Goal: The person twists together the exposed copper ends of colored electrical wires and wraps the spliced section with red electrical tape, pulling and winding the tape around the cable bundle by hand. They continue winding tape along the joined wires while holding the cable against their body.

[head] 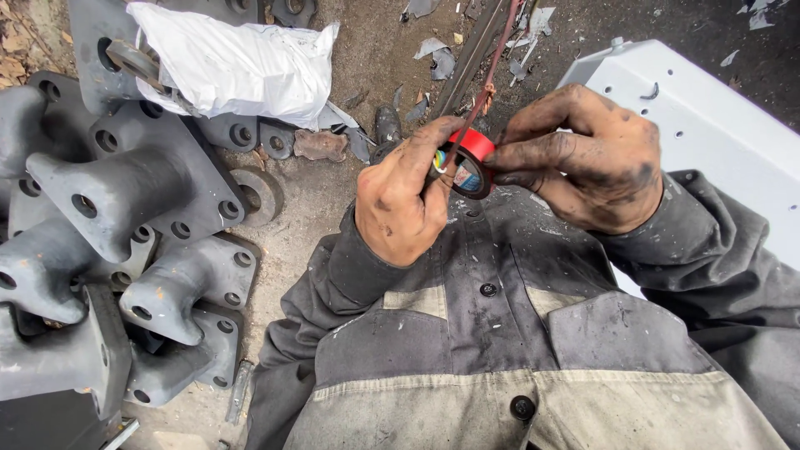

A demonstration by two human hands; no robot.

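Note:
A roll of red tape (469, 158) sits between both hands in front of my chest. My left hand (402, 196) grips the roll from the left, thumb over its top edge. My right hand (583, 158) pinches the roll's right side with fingertips. Both hands are black with grime. A thin reddish wire (492, 75) runs from the roll up and away toward the top of the view. My grey work jacket (500, 350) fills the lower part of the picture.
Several heavy grey cast metal parts (125, 200) with bolt holes are stacked at the left. A white plastic bag (242, 67) lies on them. A white metal panel (708, 125) stands at the right. Dirt ground with scraps (375, 50) lies beyond.

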